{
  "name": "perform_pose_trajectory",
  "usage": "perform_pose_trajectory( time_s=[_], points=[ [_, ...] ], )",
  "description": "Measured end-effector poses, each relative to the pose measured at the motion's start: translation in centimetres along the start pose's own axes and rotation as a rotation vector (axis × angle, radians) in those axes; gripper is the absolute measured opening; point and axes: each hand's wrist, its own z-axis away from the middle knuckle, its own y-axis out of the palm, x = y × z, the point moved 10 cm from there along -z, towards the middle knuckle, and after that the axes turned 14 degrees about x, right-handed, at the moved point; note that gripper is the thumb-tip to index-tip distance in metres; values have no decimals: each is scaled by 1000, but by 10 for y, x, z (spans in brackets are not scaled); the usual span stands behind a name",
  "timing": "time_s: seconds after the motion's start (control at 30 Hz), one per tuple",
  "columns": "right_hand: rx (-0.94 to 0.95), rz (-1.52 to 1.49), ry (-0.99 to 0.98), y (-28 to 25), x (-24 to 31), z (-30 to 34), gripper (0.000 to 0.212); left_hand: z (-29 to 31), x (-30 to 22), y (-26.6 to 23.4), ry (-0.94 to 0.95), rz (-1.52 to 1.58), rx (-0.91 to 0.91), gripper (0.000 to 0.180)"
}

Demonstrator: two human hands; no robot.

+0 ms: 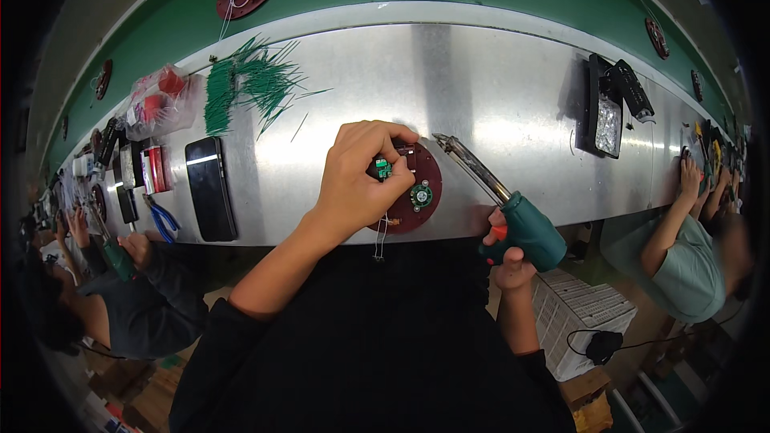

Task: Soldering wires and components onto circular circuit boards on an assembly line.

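Wearing black shirt [369, 337], six o'clock; seemingly steadying maroon disc [430, 180] under curled left hand [357, 170], cannot tell if pinching; gripping soldering gun [529, 228], four o'clock, in right hand [513, 269].

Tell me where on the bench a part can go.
Bare metal lies between the green pistol-shaped soldering tool and black rectangular tray, and between the black rectangular phone and left hand. It's crowded left of the phone: blue-handled pliers, clear plastic bag.
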Motion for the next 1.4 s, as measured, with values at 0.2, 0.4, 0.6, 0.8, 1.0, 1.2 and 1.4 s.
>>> perform_pose_trajectory(
  time_s=[0.2, 0.4, 0.6, 0.8, 1.0, 1.2, 1.4],
  points=[
    [90, 69, 8, 8, 7, -10, 63, 1, 4, 1, -5, 1, -3, 13],
    [143, 155, -40, 9, 9, -13, 56, 1, 3, 1, -2, 3, -5, 12],
    [216, 188, 6, 8, -1, -8, 72, 1, 3, 1, 3, 8, -22, 13],
    [201, 183, 38, 11, 1, -12, 74, 2, 4, 2, 1, 3, 0, 12],
    [211, 185, 40, 12, 1, -11, 73, 1, 4, 1, 8, 0, -2, 13],
    [99, 39, 10, 9, 11, -13, 62, 1, 3, 1, 4, -3, 2, 13],
    [93, -18, 8, 6, 6, -9, 65, 2, 5, 2, 9, -9, -2, 12]
  ],
)
